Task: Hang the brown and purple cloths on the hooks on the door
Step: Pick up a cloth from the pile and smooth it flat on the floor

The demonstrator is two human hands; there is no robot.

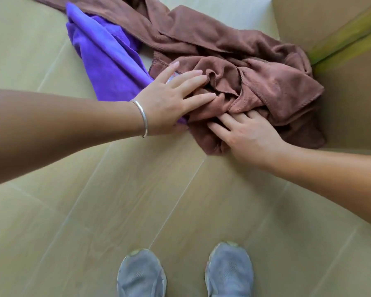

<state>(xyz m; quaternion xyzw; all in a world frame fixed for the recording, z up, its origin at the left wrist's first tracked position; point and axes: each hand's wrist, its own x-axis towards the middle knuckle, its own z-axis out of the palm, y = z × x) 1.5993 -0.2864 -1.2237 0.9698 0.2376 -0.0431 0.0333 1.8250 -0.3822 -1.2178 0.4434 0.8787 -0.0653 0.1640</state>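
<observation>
The brown cloth point(234, 67), bunched on the floor point(116, 200), is pressed by straight, spread fingers point(193, 82) of the left hand point(167, 103) and touched by the right hand point(248, 136), with nothing yet gripped. Since the purple cloth point(101, 58) is trapped beneath the brown cloth's edge, both could be dragged up tangled together.

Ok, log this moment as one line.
stage: gathering | left hand: fingers straight on brown cloth | right hand: fingers in its folds | purple cloth: on floor | hung: none
</observation>
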